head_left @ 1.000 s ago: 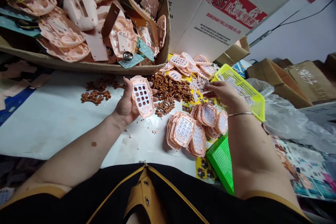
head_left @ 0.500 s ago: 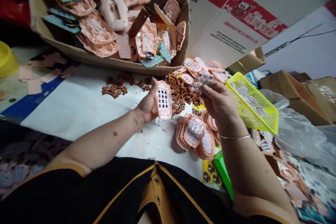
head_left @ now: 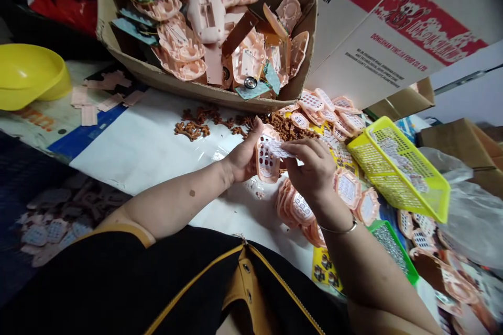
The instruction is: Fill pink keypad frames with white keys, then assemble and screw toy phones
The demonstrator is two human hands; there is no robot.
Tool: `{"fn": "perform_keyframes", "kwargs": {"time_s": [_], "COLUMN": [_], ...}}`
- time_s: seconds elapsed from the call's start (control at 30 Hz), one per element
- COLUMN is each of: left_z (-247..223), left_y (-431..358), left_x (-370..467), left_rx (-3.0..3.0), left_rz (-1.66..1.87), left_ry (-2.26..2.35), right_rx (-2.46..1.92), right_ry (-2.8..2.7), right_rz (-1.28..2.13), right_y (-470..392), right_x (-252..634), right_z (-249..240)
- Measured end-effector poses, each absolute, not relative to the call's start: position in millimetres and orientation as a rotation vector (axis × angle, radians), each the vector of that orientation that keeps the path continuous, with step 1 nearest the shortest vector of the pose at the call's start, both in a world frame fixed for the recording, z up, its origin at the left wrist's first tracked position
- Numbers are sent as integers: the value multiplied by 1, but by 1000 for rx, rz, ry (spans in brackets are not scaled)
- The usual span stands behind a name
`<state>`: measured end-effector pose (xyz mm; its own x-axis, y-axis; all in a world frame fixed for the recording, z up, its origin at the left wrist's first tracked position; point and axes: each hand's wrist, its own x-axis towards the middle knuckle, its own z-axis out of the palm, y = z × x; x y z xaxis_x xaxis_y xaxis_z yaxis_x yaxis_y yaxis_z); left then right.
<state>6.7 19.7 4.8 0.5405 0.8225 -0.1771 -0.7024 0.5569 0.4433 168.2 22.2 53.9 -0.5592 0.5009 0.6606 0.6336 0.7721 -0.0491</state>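
Observation:
My left hand point(head_left: 244, 156) grips a pink plastic shell point(head_left: 268, 170) with a grid of holes, thumb along its upper left edge. Between the fingers of my right hand point(head_left: 312, 167) is a thin, light keypad piece point(head_left: 280, 149) with small printed marks, which lies over the upper right part of the shell. Just below my right hand, stacked pink shells point(head_left: 288, 203) with keypads fitted rest on the white table sheet point(head_left: 129, 152). Behind both hands lies a heap of small brown parts point(head_left: 293, 131).
A cardboard box point(head_left: 196, 91) of pink housings and circuit boards stands at the back. On the right are a yellow basket point(head_left: 408, 167) of keypad pieces and a green tray point(head_left: 393, 248) of small metal parts. A yellow bowl point(head_left: 33, 76) is at far left.
My right hand has brought the keypad piece leftward and down onto the shell, turning it over. The view has shifted left, showing more of the yellow bowl.

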Motion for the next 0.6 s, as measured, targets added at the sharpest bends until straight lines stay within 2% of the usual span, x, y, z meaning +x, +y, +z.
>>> {"fn": "perform_keyframes", "kwargs": {"time_s": [0.1,0.27,0.6], "left_z": [6,7,14], "left_y": [20,19,19], "left_x": [7,7,4], "left_rx": [331,337,294], "left_rz": [956,960,1005], "left_ry": [394,438,366], "right_rx": [-749,-837,-927], "right_ry": [-2382,-2395,-2513], "right_rz": [-359,-381,-186], "right_y": [17,16,13], "right_x": [166,162,163], "right_z": [51,50,62]}}
